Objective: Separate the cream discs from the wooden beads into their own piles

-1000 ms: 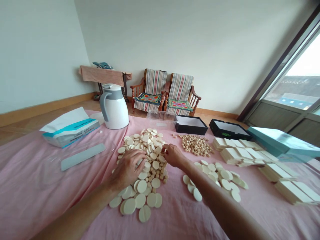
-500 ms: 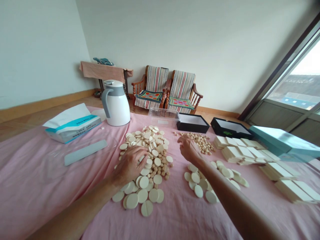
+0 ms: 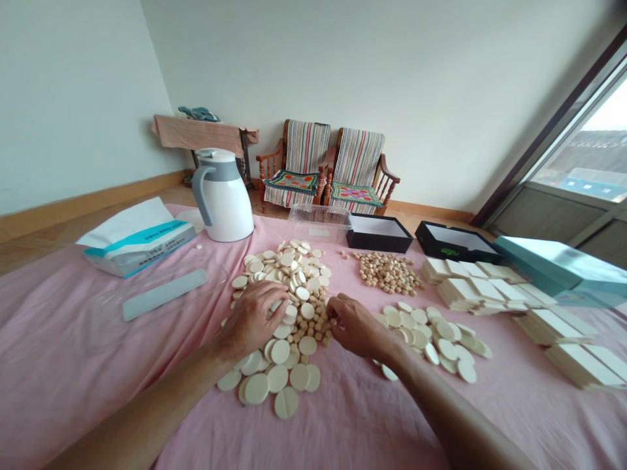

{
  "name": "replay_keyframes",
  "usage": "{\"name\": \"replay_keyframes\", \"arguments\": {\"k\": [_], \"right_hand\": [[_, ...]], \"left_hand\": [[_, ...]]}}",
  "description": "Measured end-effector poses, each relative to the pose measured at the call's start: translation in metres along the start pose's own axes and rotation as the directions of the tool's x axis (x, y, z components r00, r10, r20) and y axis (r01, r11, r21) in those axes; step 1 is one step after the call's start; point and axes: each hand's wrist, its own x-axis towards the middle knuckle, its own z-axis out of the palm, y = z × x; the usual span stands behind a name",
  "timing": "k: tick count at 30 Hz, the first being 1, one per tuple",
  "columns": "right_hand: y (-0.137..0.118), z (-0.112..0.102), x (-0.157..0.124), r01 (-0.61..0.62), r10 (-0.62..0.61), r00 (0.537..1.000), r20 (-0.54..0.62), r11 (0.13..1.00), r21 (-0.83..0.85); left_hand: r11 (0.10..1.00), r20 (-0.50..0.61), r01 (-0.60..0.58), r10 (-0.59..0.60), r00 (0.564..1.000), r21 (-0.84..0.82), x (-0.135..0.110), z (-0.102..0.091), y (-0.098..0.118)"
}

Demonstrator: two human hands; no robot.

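My left hand rests on a heap of round wooden discs, fingers bent and the thumb apart from them; nothing shows held in it. Small wooden cubes lie among the discs along the heap's right side. There my right hand reaches in with its fingers closed at the edge. What its fingertips pinch, if anything, is hidden. Beneath and beyond my right forearm spreads a second group of discs. Farther back sits a separate pile of small wooden cubes.
Stacked wooden rectangles lie to the right, beside a light-blue box. Two black trays and a clear plastic container stand at the back. A white jug and a tissue pack are on the left.
My right hand has come back from the cube pile, down and left to the mixed heap's right edge. My left hand stays on the heap. The view has shifted slightly.
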Motion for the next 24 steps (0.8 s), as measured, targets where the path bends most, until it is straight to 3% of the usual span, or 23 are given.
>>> {"name": "replay_keyframes", "arguments": {"k": [24], "right_hand": [[-0.0035, 0.0043, -0.0024, -0.016, 0.014, 0.999, -0.043, 0.999, -0.049]], "left_hand": [[1.000, 0.027, 0.023, -0.022, 0.999, -0.018, -0.0016, 0.0040, -0.0035]]}}
